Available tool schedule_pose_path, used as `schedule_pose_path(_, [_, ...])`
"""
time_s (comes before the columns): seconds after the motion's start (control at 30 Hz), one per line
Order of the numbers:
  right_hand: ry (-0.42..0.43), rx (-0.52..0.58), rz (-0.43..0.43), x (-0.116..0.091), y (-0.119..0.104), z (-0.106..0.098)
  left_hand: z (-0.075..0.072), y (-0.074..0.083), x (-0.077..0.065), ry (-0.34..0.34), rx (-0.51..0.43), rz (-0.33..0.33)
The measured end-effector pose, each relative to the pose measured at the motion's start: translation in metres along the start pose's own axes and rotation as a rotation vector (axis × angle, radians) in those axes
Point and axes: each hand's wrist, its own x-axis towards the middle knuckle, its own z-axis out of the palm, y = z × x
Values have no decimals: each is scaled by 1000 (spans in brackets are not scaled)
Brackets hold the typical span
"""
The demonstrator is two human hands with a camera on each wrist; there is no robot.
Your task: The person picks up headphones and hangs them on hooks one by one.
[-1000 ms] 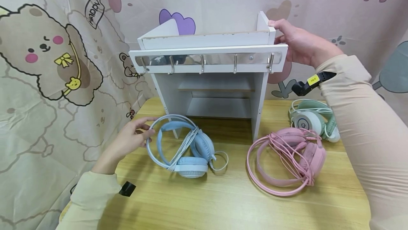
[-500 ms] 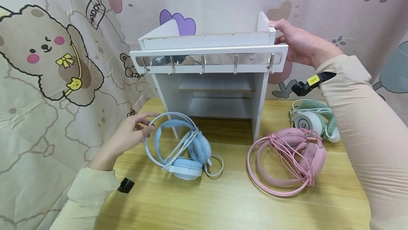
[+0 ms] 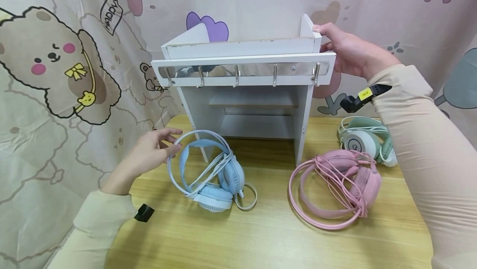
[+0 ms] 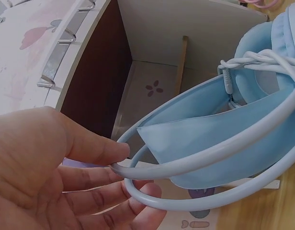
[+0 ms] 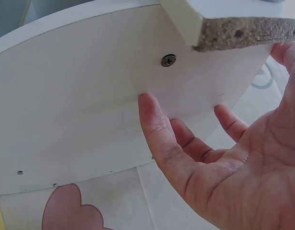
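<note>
My left hand pinches the headband of a light blue pair of headphones with thumb and fingers. Its ear cups hang low at the front of the table, cable wound across the band; whether they touch the wood I cannot tell. In the left wrist view the thumb lies on one tube of the headband and the fingers lie around the other. At the upper right of a white shelf, my right hand holds the side panel. The right wrist view shows fingertips on that panel, thumb at its edge.
Several metal hooks line the shelf's front rail. A pink pair of headphones lies on the wooden table at the right, with a green and white pair behind it. A printed curtain surrounds the table.
My left hand has shifted slightly left and up, and the blue headphones have moved left and tilted with it. The right hand and the shelf stay put.
</note>
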Motion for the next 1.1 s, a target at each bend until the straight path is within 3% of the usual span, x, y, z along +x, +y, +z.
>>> schedule_pose_path(0.37, [1, 12, 2, 0, 1, -1, -11, 9, 2, -23, 115, 2])
schedule_pose_path(0.67, [3, 11, 2, 0, 0, 0, -16, 14, 2, -28, 146, 2])
schedule_pose_path(1.1, [4, -3, -1, -1, 1, 0, -24, 22, 2, -6, 213, 56])
